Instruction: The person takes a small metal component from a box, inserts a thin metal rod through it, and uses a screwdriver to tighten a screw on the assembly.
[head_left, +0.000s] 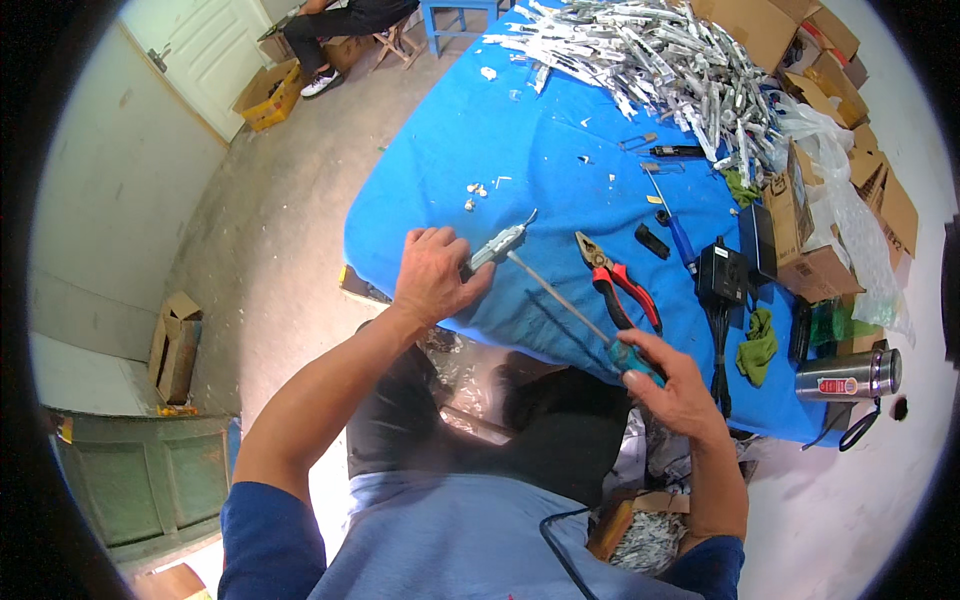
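Blue tablecloth (560, 190), red-handled pliers (622, 285)

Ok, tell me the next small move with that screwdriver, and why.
Probably ease the screwdriver tip a touch further into the grey metal part and turn. The right hand holds the teal handle, the shaft's tip meets the part near its near end, and the left hand grips that part above the blue table edge. Whether the tip sits in a screw is too small to tell.
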